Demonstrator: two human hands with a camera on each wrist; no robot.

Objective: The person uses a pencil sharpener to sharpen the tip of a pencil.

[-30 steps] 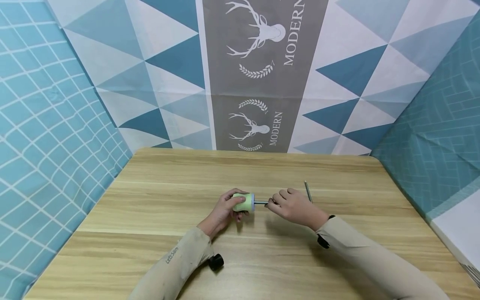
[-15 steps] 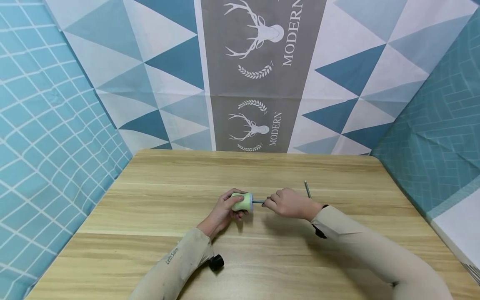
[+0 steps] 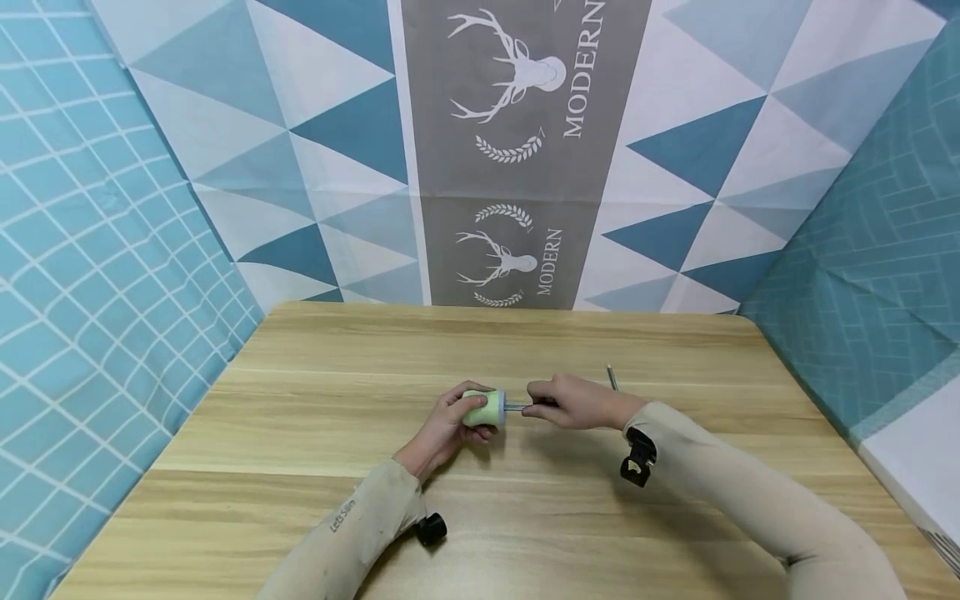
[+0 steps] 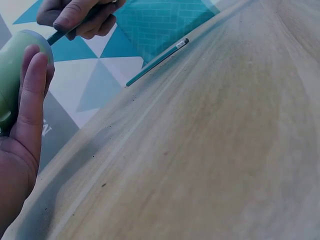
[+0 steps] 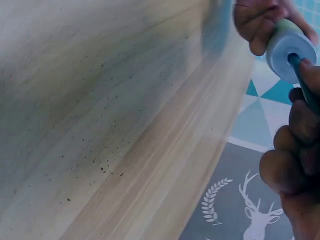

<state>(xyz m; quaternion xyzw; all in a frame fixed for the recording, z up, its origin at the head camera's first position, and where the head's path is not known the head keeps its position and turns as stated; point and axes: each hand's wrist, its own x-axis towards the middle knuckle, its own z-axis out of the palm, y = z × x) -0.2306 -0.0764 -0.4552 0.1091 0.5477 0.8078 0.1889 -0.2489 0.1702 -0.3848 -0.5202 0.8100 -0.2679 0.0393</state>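
Observation:
My left hand (image 3: 444, 425) grips a pale green, barrel-shaped pencil sharpener (image 3: 489, 409), its lilac end facing right. In the left wrist view the fingers lie along the sharpener's side (image 4: 11, 75). A dark teal pencil (image 3: 514, 407) sits with its tip in the hole at the centre of that end, as the right wrist view shows. My right hand (image 3: 573, 402) pinches this pencil between thumb and curled fingers, a short way from the sharpener (image 5: 278, 56). The pencil's far end is hidden inside the right hand.
A second pencil (image 4: 157, 62) lies on the wooden table (image 3: 337, 483) beyond my right forearm, which partly hides it in the head view. Small dark specks (image 5: 103, 170) dot the tabletop. Patterned cloth walls (image 3: 337, 167) stand behind and at both sides.
My right hand has rolled about the pencil, its wrist turning, and shifted slightly left toward the sharpener. Less pencil shows between them. The left hand keeps its hold, almost still.

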